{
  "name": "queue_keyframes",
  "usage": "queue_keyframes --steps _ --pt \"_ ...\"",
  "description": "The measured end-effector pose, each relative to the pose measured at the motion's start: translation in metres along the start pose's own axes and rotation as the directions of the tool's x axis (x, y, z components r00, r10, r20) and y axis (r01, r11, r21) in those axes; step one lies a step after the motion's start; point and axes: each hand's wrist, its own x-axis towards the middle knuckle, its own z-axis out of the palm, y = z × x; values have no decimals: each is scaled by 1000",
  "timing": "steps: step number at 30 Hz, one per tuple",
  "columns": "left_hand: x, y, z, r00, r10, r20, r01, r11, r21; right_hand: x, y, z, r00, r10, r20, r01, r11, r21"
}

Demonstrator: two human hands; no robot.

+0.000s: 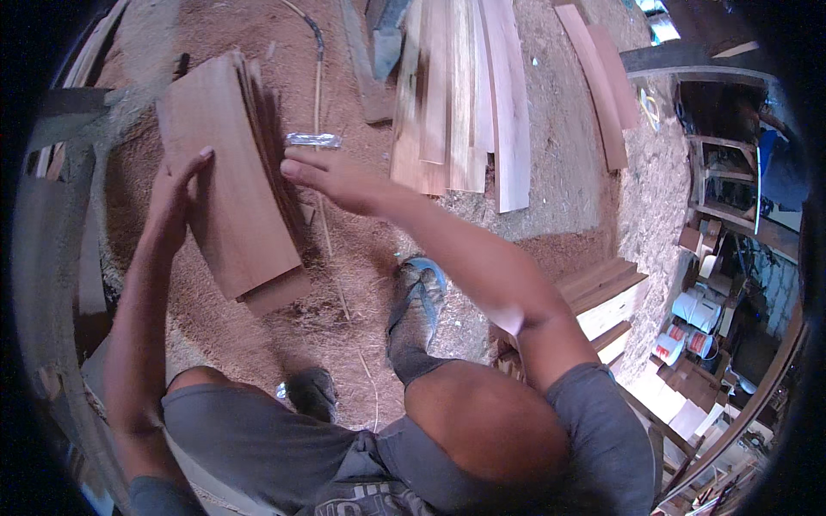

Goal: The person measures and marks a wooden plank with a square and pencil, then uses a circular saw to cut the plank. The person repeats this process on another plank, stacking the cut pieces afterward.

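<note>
A stack of thin brown wooden boards [228, 172] is held up, tilted, over the sawdust-covered ground at the left. My left hand [176, 176] grips its left edge, thumb lying on the top board and the other fingers hidden. On the opposite side, my right hand [331, 176] has its fingers stretched out toward the stack's right edge. Its fingertips are at or very near the board edges; whether they touch is hard to tell. The boards fan slightly apart along that side, and a lower one sticks out at the near end.
Long pale planks [465, 95] lie on the ground ahead, with reddish planks [598, 86] farther right. A hose [317, 95] runs along the ground near a shiny silver strip [313, 140]. More stacked boards [602, 288] sit at the right, before white buckets [695, 311]. My feet are below.
</note>
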Motion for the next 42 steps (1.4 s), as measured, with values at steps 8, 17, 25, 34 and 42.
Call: queue_keyframes --steps 8,17,25,34,42 --pt "26 10 28 901 269 -341 -47 841 538 -110 133 -360 196 -383 -903 -360 828 -430" --pt "23 2 23 879 262 -398 29 804 594 -231 355 -722 -4 -173 -985 -949 310 -50" --pt "14 4 16 910 253 -329 21 764 645 -231 311 -733 165 196 -967 -619 783 53" --pt "19 1 16 884 275 -379 67 727 683 -232 296 -651 29 149 -988 -411 903 124" --pt "32 -10 2 847 457 -271 44 448 893 -189 232 -486 404 -356 -843 -725 437 -532"
